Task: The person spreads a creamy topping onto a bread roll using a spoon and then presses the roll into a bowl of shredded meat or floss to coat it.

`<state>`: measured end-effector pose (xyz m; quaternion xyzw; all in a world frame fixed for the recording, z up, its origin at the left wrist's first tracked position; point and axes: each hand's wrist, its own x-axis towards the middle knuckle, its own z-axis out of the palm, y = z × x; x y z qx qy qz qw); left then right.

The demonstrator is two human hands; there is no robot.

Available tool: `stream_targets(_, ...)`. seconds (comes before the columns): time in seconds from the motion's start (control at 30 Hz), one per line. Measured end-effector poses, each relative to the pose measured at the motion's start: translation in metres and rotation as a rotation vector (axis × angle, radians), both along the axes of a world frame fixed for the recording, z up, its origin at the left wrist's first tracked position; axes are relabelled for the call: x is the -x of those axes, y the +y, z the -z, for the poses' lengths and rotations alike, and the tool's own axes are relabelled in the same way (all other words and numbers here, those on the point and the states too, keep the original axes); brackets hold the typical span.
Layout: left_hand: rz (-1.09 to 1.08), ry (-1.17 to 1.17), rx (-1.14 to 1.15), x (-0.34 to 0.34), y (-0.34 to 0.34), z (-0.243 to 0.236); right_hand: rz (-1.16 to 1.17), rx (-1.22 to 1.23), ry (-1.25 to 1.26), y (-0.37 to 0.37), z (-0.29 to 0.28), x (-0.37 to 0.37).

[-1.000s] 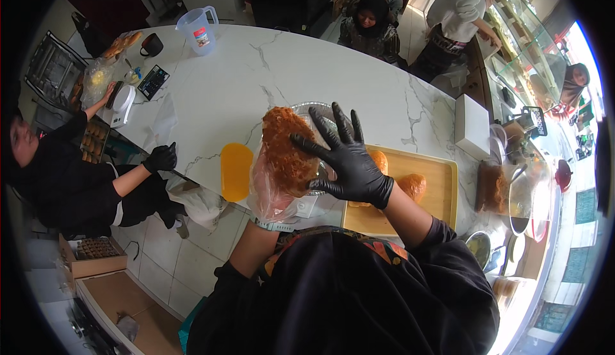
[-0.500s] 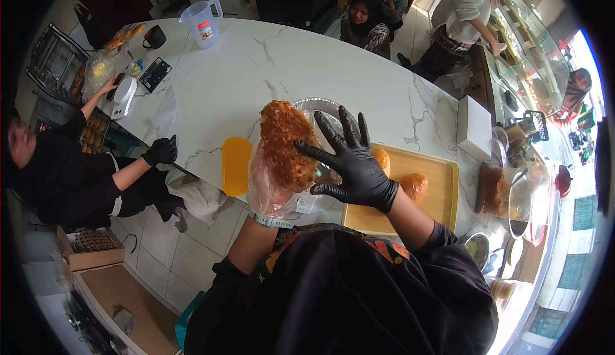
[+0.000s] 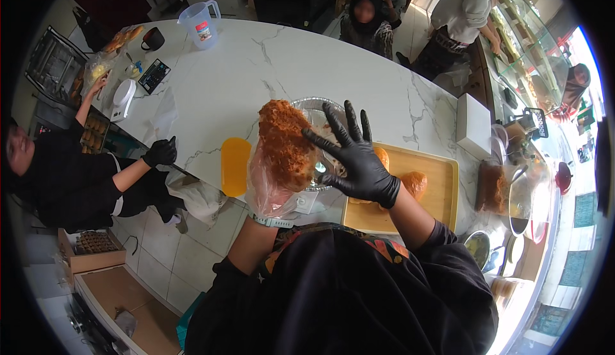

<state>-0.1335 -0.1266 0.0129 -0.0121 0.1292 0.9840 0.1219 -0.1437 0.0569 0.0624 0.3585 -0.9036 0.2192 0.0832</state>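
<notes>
A long bread coated in brown, crumbly shreds (image 3: 282, 140) rests in my left hand (image 3: 268, 188), which wears a clear plastic glove and holds it from beneath. The bread hides most of that hand's fingers. My right hand (image 3: 359, 166), in a black glove, is open beside the bread with its fingers spread. One fingertip overlaps the bread's right edge; I cannot tell whether it presses on it. Behind both is a round foil bowl (image 3: 314, 102), partly covered by bread and hand. Glossy buns (image 3: 415, 185) sit on a wooden tray (image 3: 442, 191) to the right.
An orange-yellow plastic scraper (image 3: 236, 166) lies left of the bread. A clear jug (image 3: 200, 27), a black mug (image 3: 153, 38) and a white scale (image 3: 123, 95) stand farther left, near a co-worker's gloved hand (image 3: 160, 152). A white box (image 3: 474, 124) is at right.
My right hand has shifted slightly right and its fingers overlap the bread less. The bread has turned a little in my left hand. The co-worker's far hand has drawn back from the scale.
</notes>
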Motion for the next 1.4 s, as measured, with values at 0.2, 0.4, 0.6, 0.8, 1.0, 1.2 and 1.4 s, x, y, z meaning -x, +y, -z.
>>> stream_targets(0.2, -0.026, 0.069, -0.032, -0.002, -0.01, 0.015, 0.157, 0.343, -0.615, 0.03, 0.03, 0.043)
stream_targets(0.4, -0.191, 0.022, 0.079, -0.005, -0.022, 0.036, 0.097, 0.147, -0.204, 0.02, 0.097, 0.057)
stream_targets(0.6, -0.154, -0.044, 0.082, -0.006, -0.02, 0.037, 0.145, -0.014, -0.314, 0.016, 0.111, 0.082)
stream_targets(0.8, -0.138, -0.014, 0.042, -0.014, -0.018, 0.033, 0.234, 0.103, -0.332, 0.012, 0.108, 0.072)
stream_targets(1.0, -0.137, -0.072, 0.048, -0.016, -0.016, 0.035, 0.242, 0.099, -0.277, 0.005, 0.113, 0.064)
stream_targets(1.2, -0.163, -0.065, 0.078, -0.017, -0.018, 0.037, 0.053, 0.124, -0.235, 0.004, 0.1, 0.054)
stream_targets(1.4, -0.199, -0.083, 0.064, -0.03, -0.03, 0.041, 0.002, -0.104, -0.258, 0.001, 0.088, 0.042)
